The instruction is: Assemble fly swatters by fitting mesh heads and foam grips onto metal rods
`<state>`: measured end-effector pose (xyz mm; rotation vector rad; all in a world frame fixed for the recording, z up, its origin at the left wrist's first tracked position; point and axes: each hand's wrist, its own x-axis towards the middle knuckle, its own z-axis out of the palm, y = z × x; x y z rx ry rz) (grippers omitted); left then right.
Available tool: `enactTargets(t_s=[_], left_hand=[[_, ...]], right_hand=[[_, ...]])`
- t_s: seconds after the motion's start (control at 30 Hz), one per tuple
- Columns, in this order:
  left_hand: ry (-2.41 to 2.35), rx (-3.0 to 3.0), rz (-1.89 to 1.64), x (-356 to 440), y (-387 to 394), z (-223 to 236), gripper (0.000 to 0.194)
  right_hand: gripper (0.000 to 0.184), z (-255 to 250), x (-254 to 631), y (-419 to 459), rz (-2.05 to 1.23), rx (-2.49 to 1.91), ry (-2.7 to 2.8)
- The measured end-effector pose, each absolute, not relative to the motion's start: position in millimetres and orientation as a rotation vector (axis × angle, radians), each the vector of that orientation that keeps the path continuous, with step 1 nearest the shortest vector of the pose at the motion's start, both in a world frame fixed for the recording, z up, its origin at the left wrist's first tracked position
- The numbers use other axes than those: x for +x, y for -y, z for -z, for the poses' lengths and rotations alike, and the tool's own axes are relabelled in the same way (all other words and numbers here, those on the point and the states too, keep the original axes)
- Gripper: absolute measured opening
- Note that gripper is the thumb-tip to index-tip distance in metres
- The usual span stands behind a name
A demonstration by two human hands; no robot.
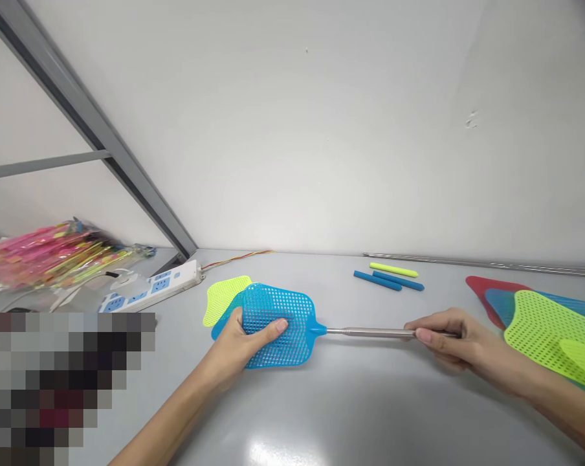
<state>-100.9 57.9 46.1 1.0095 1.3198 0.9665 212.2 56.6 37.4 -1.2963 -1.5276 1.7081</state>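
A blue fly swatter head [292,307] with a square mesh is fixed to a thin metal rod [375,332]. My left hand [246,340] grips the mesh, thumb lying on top and the other fingers out of sight beneath it. Farther right, my right hand [448,340] pinches the rod between thumb and fingers; the rod's far end is partly hidden by that hand. Behind the held swatter lie a yellow-green swatter head [222,299] and part of another blue one.
Blue and yellow grip tubes [394,270] lie near metal rods [467,262] along the wall. More swatter heads [540,323] overlap at right. At left are a power strip [149,289] and bagged pink and yellow items [44,255]. A pixelated patch hides the lower left.
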Motion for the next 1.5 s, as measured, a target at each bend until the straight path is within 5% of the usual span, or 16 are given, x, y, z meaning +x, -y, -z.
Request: enactTargets(t_s=[0.6, 1.03, 1.23, 1.5], left_hand=[[-1.448, 1.207, -1.018, -86, -48, -53, 0.026], [-1.214, 0.958, -0.784, -76, -37, -50, 0.035], [-1.466, 1.944, -0.613, -65, -23, -34, 0.090], [-1.019, 2.508, -0.036, -50, -12, -46, 0.069]], right_hand=[[0.022, -8, 213, -54, -2.133, -1.246, 0.861], [0.035, -47, 217, -46, -1.694, -1.574, 2.086], [0.034, -38, 200, -32, -1.525, -1.569, 2.159], [0.032, -31, 189, -21, -1.563, -1.531, 2.164]])
